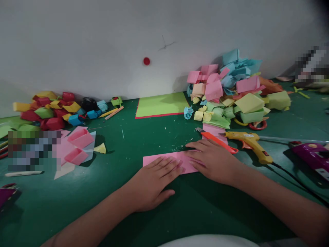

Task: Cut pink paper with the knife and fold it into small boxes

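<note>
A pink paper strip (185, 161) lies flat on the green table, directly in front of me. My left hand (154, 181) rests palm down on its left part, fingers spread a little, thumb out over the table. From the right, my right hand (212, 159) lies on the strip's right end with its fingers stretched out. That end is hidden under the hand. Just beyond my right hand is an orange cutter (218, 141), lying across another pink paper piece (208, 129).
A yellow glue gun (250, 140) with a black cord lies right of the cutter. Folded paper pieces (249, 103) are heaped at the back right, more (52, 109) at the back left. A lime sheet (161, 104) lies by the wall. Pink folded shapes (78, 144) are left.
</note>
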`<state>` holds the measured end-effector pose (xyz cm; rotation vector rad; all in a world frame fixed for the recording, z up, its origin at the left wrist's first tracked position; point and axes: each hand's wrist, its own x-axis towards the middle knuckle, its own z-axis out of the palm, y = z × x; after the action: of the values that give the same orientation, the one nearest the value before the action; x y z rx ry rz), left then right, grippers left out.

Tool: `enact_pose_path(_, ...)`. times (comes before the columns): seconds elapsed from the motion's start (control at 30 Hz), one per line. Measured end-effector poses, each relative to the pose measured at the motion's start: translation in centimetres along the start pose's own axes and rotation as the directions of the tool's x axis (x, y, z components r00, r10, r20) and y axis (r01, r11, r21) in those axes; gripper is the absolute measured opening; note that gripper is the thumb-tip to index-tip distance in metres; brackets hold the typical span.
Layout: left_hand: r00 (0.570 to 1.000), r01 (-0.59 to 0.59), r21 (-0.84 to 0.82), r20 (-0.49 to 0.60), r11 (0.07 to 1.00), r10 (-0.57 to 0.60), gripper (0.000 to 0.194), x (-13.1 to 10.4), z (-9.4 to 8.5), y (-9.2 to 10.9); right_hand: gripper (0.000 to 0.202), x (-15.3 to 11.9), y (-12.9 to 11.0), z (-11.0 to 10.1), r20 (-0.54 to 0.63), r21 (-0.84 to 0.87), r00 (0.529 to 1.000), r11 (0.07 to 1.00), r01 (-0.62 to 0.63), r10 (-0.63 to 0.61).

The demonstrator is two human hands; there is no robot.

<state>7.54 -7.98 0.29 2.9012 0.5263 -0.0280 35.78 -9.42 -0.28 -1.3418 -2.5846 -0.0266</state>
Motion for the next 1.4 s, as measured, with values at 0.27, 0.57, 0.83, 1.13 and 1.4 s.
enact_pose_path(0.27,1.0,-0.008,0.002,0.006,1.0,0.008,0.063,0.06,-0.06,0.08,0.036,-0.04,0.11,0.01,0.003,0.004,1.0,1.0,0.007,-0.007)
enact_pose_path(0.57,1.0,-0.004,0.004,0.0,1.0,0.004,0.064,0.0,0.04,-0.05,0.035,0.12,0.2,-0.01,0.012,0.066,1.0,0.998,0.01,-0.011)
enact_pose_path(0.83,1.0,0.001,-0.027,-0.018,1.0,-0.002,0.065,-0.04,0.13,-0.11,0.033,0.24,0.21,-0.1,0.022,0.104,1.0,0.995,0.005,-0.007)
enact_pose_path(1.13,1.0,0.008,-0.022,-0.007,1.0,-0.008,0.065,-0.01,-0.13,0.0,0.034,0.21,0.31,0.11,0.013,0.094,1.0,0.996,0.006,-0.007)
enact_pose_path(1.4,1.0,0.001,-0.019,-0.021,1.0,-0.002,0.067,0.01,0.03,-0.11,0.034,0.23,0.4,0.2,0.014,0.094,1.0,0.996,0.0,-0.001)
